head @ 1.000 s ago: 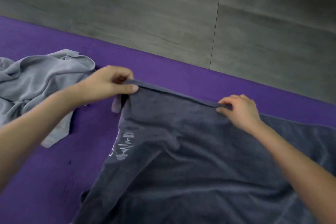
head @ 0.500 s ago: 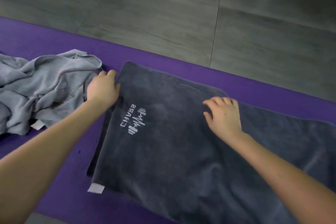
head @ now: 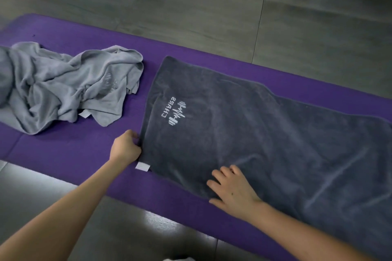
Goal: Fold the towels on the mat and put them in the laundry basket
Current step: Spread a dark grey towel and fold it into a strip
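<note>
Nearest, the right hand lies flat and released, fingers spread, pressing on the near edge of the dark grey towel. A little farther and to the left, the left hand is curled round that towel's left hem, grasping it just above a small white tag. The towel is spread flat along the purple mat, running off to the right, with a white logo near its left end. Farther left on the mat, apart from it, a light grey towel lies crumpled. Grey floor tiles lie beyond.
</note>
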A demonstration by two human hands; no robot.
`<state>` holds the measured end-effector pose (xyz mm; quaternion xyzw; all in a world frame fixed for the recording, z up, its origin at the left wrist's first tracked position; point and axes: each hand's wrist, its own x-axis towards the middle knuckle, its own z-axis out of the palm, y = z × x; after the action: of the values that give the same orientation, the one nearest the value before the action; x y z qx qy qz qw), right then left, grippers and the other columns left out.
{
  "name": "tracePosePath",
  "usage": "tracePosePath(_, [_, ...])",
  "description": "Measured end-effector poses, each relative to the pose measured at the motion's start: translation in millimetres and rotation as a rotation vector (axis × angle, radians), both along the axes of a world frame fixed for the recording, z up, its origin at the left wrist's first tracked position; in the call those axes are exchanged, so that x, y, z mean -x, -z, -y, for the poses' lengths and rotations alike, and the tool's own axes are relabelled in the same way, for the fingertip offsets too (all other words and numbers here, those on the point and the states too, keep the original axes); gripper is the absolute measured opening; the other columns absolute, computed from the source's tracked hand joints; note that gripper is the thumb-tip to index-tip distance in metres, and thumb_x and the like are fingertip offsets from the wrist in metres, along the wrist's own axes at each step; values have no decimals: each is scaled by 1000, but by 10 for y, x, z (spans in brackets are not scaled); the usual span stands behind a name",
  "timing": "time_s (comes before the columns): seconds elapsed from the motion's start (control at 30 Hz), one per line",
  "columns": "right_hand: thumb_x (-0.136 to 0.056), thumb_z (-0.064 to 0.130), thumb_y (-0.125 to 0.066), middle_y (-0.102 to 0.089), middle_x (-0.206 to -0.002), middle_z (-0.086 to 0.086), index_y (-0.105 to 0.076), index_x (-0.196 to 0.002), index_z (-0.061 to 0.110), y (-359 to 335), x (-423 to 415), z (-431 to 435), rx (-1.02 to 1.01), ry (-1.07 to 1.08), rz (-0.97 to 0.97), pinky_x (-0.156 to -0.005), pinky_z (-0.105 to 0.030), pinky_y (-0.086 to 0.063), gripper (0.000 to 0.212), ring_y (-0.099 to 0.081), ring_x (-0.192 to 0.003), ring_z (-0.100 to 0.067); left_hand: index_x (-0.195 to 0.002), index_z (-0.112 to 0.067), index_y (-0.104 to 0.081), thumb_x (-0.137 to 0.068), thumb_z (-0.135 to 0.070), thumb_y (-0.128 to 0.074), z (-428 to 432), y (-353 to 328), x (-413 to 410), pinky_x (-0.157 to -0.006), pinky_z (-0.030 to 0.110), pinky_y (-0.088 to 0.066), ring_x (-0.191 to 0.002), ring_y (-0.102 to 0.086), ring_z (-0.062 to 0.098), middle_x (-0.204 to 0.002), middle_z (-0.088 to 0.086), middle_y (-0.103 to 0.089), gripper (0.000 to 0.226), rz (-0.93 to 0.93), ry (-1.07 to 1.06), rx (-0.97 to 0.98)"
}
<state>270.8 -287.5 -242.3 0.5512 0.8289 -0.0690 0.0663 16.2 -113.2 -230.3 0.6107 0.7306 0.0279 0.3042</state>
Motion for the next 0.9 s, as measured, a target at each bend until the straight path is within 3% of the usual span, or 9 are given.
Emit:
tracePosePath(0.03, [-64, 40, -73, -57, -77, 6, -66, -77, 25, 15, 13, -10, -6, -7, 17, -65, -30, -45, 21, -53, -69, -15, -105, -9, -59, -78, 3, -52, -3, -48, 27, -62, 29, -37, -79, -53, 25, -101, 14, -66, 30, 11, -40, -43])
tracePosePath(0.1, [-53, 24, -79, -52, -69, 8, -62, -66, 26, 31, 17, -41, 0, -13, 12, -58, -27, -41, 21, -50, -63, -13, -105, -8, -59, -76, 5, -49, -34, -165, 150, -64, 31, -37, -87, -55, 33, -103, 17, -63, 33, -56, -83, -152])
tracePosePath(0.2, [-58, 40, -78, -55, -72, 15, -68, -74, 34, -9, -4, -51, 48, -79, -22, -56, -22, -44, 20, -53, -65, -7, -115, -8, -52, -82, -1, -50, -101, -319, 351, -68, 37, -40, -99, -53, 37, -111, 19, -53, 34, -336, 18, -109])
tracePosePath(0.3, [-66, 50, -69, -59, -79, 18, -68, -94, 37, -65, -143, -39, 75, -174, -4, -59, -21, -48, 30, -56, -70, -5, -122, -11, -45, -84, -13, -55, -137, -460, 239, -83, 40, -43, -111, -46, 34, -119, 16, -46, 39, -654, 238, -80])
tracePosePath(0.43, [-58, 52, -75, -62, -79, 16, -70, -88, 35, -226, -501, -44, 79, -208, 142, -56, -20, -45, 35, -58, -66, -7, -117, -12, -49, -84, -14, -53, -127, -518, -422, -82, 37, -44, -109, -45, 32, -116, 13, -44, 33, -570, 567, -287])
tracePosePath(0.57, [-57, 47, -76, -62, -77, 12, -69, -90, 32, -441, -992, 55, 28, -93, 182, -53, -22, -46, 37, -61, -65, -10, -121, -13, -50, -86, -13, -51, -56, -610, -1317, -85, 40, -44, -111, -44, 33, -119, 12, -44, 35, -349, 817, -365])
tracePosePath(0.7, [-48, 46, -79, -59, -70, 12, -69, -81, 32, -620, -1745, 428, 11, -40, 271, -46, -21, -44, 37, -59, -58, -10, -121, -16, -51, -89, -14, -48, 202, -676, -2141, -87, 38, -43, -111, -43, 29, -120, 8, -45, 32, -324, 1063, -415])
tracePosePath(0.8, [-45, 45, -83, -61, -71, 10, -69, -79, 30, -635, -2464, 832, 25, 192, 297, -46, -26, -47, 40, -60, -60, -12, -121, -18, -50, -90, -14, -46, 440, -694, -2679, -86, 34, -41, -111, -43, 25, -122, 4, -45, 31, -423, 1265, -445])
tracePosePath(0.9, [-78, 43, -67, -62, -106, 3, -62, -114, 26, -571, -3138, 1259, 2, 617, 230, -75, -34, -50, 40, -61, -97, -20, -124, -19, -48, -94, -22, -42, 721, -722, -3142, -89, 35, -40, -113, -42, 25, -124, 4, -45, 31, -547, 1470, -418])
